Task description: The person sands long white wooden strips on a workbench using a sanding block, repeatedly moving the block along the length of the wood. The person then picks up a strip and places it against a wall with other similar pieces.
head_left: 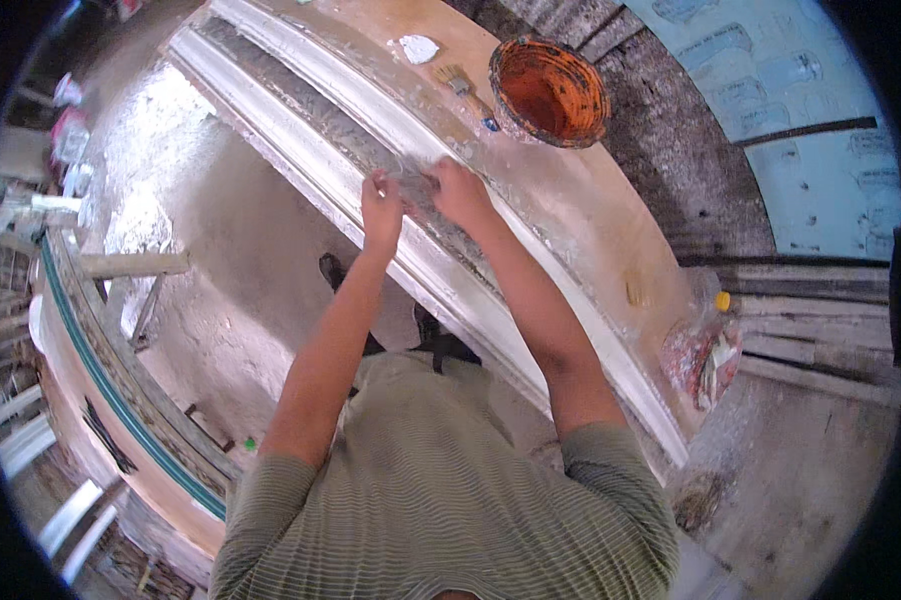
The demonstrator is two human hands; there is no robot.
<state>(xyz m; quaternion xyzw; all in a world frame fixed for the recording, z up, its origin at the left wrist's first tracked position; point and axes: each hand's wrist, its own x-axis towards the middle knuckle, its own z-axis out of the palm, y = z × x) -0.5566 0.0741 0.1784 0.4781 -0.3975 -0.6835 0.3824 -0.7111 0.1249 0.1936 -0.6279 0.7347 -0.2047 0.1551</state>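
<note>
A long white moulding mould (300, 165), with two raised ridged sides and a grey trough (320, 117) between them, runs from the far left towards my right side. Over its middle, my left hand (382, 208) is closed, the fingertips pinched together. Just to its right, my right hand (460, 192) is closed too, its fingers curled over the trough. A faint greyish, stringy patch shows between the two hands, blurred. What the fingers hold is too small to make out.
On the board (590, 210) beyond lie an orange rubber bucket (547, 92), a brush (457, 82) and a white scrap (418, 48). A bottle with a yellow cap (722, 301) and a stained round container (685, 355) are at right. A bench with a green strip (100, 375) stands left.
</note>
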